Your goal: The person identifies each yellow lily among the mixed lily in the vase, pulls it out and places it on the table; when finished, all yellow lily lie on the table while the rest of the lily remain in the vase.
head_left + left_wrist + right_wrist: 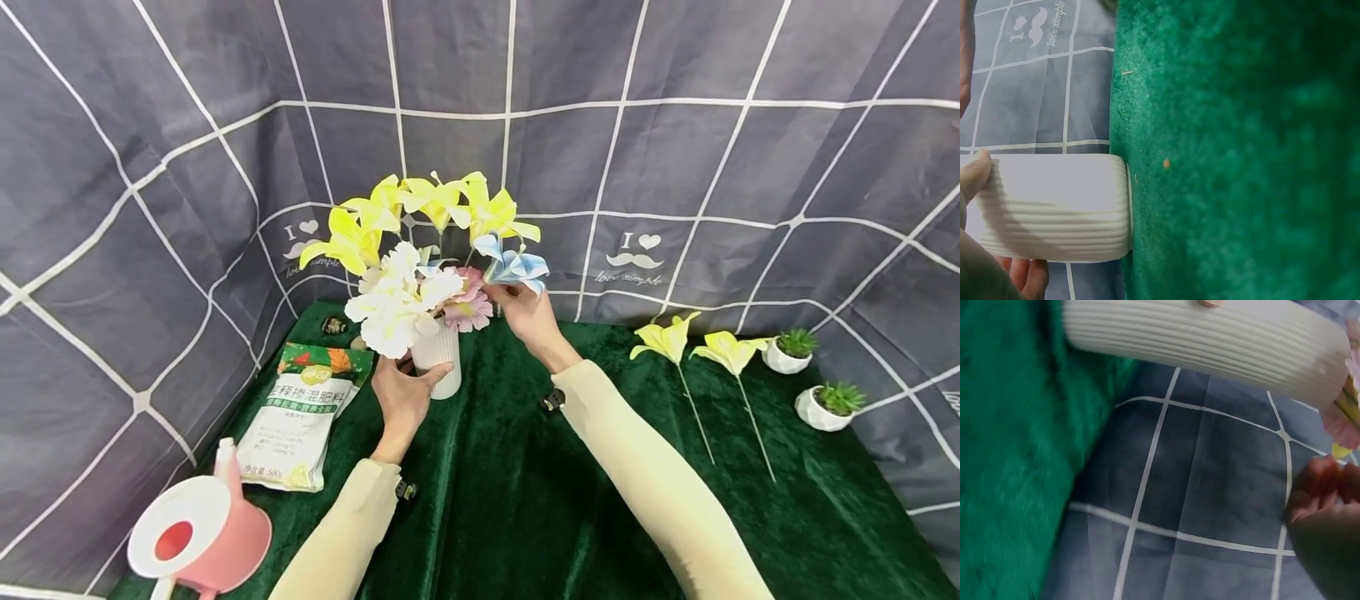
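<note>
A white ribbed vase [442, 358] stands upright on the green cloth, filled with artificial flowers. My left hand [401, 396] grips its lower side, thumb across the front; the left wrist view shows the thumb and fingers on opposite sides of the vase [1060, 206]. At the bouquet's right side, my right hand [528, 321] pinches the blue lily [516, 265] just below its petals, its stem mostly hidden by the fingers. In the right wrist view those curled fingers [1316, 487] are close to the pink flower [1341, 428]. White blooms [397, 304] and yellow lilies [438, 204] fill the rest.
Two loose yellow lilies [666, 337] lie on the right of the green cloth [525, 500], beside two small potted succulents [828, 408]. At left are a fertilizer bag [292, 425] and a pink watering can [240, 542]. A grey checked curtain [562, 158] hangs close behind the vase.
</note>
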Available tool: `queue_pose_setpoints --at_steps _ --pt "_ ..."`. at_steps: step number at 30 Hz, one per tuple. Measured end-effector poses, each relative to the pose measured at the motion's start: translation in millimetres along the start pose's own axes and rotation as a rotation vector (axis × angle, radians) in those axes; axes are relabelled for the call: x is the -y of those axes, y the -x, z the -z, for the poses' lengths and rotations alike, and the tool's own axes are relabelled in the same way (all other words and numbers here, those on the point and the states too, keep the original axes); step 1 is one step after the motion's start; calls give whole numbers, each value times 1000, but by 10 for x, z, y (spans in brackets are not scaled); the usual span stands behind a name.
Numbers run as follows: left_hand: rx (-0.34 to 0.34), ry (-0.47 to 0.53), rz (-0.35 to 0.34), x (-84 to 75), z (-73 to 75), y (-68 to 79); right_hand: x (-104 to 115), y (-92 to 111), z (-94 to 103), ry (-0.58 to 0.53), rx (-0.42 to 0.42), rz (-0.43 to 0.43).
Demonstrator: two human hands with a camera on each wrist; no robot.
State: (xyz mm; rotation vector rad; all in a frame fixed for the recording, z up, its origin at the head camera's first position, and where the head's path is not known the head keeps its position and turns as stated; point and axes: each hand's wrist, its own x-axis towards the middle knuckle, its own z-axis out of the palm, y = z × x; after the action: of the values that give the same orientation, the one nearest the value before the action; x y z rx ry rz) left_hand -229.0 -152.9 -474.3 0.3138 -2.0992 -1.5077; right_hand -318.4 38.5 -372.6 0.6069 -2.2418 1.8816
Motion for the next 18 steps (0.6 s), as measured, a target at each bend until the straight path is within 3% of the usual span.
queue_pose_setpoints --at_steps 3,6,9,18 --pt "-4 -8 -11 -5 2 10 9 -106 -30 -293 51 -41" --pt "-4 -10 -24 -8 4 16 27 -178 -43 -491 113 -89" --pt "-5 -19 -35 -5 -8 18 53 -214 -45 -526 152 -108" --pt "-19 -15 -32 9 -14 19 131 -278 -84 -348 222 -58"
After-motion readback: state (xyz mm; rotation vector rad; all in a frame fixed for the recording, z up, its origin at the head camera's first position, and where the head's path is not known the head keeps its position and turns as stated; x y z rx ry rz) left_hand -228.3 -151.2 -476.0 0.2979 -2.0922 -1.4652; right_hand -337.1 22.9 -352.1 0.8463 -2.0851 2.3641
